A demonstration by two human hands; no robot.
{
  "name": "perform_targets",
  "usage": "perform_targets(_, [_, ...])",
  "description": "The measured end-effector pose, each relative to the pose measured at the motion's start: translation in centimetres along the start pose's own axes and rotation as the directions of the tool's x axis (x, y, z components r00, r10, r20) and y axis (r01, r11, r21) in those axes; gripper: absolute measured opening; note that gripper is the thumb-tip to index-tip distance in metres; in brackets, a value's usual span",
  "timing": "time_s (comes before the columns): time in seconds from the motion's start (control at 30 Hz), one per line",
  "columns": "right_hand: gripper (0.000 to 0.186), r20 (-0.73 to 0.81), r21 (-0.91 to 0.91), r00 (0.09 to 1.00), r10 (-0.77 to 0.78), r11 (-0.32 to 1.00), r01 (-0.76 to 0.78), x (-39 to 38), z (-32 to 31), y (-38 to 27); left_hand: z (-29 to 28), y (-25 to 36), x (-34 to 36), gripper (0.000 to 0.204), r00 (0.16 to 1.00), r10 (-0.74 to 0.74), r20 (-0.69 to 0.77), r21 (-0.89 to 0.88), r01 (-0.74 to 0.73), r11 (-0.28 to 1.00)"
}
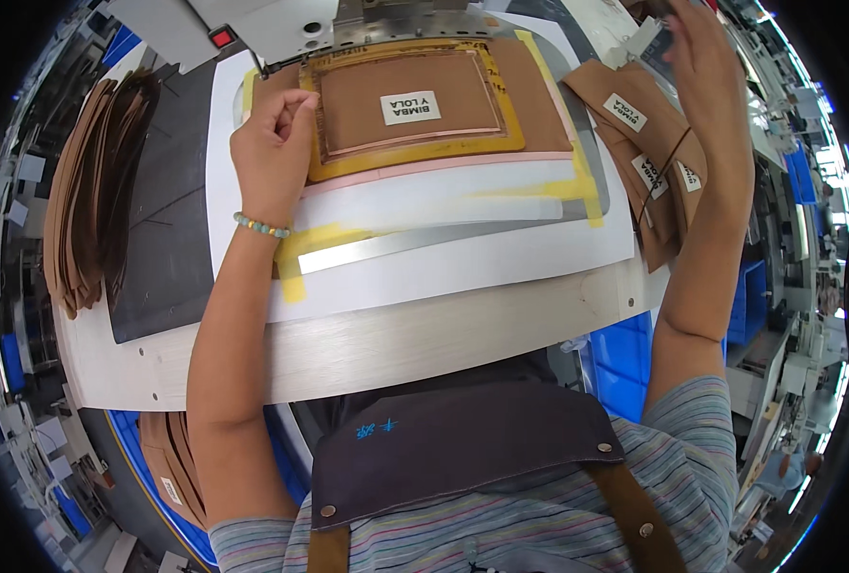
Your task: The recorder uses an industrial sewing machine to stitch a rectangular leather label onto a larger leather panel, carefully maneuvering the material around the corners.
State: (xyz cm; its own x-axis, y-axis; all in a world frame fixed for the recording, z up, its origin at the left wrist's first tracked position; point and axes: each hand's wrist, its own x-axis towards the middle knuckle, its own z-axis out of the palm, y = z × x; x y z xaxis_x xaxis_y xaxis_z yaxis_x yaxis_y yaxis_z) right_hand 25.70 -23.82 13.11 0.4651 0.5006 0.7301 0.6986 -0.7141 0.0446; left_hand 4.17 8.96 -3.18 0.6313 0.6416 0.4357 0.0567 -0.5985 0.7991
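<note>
The left hand (274,138) is resting curled at a yellow frame (424,152); the right hand (703,53) is hovering half-open (any grip, I cannot tell).

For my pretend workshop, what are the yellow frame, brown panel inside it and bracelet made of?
Yellow frame: probably plastic, smooth with slight sheen. Brown panel: leather or imitation, from its smooth, matte face. Bracelet: round glossy beads, maybe glass or stone.
</note>
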Motion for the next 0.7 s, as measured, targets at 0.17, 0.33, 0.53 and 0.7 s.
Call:
perform_targets(0.17, [0.029, 0.517, 0.508, 0.784, -0.345, 0.860, 0.043, 0.1, 4.6, -12.2, -0.8, -0.5, -0.1, 0.017, 1.000, 0.022, -0.003, 0.058, -0.022, 0.998])
perform_targets(0.33, [0.032, 0.653, 0.494, 0.636, -0.410, 0.868, 0.052, 0.7, 10.6, -17.3, -0.7, -0.9, 0.2, 0.018, 0.998, 0.060, -0.025, 0.050, -0.059, 0.997])
perform_targets(0.53, [0.033, 0.672, 0.515, 0.636, -0.379, 0.857, -0.033, 1.9, 15.2, -19.6, -1.0, -0.5, -0.1, 0.017, 1.000, 0.028, -0.007, 0.049, -0.028, 0.998])
perform_targets(0.7, [0.036, 0.759, 0.454, 0.523, -0.388, 0.891, 0.003, 3.9, 18.5, -21.5, -1.2, -0.5, -0.2, 0.017, 1.000, 0.020, 0.001, 0.066, -0.020, 0.998])
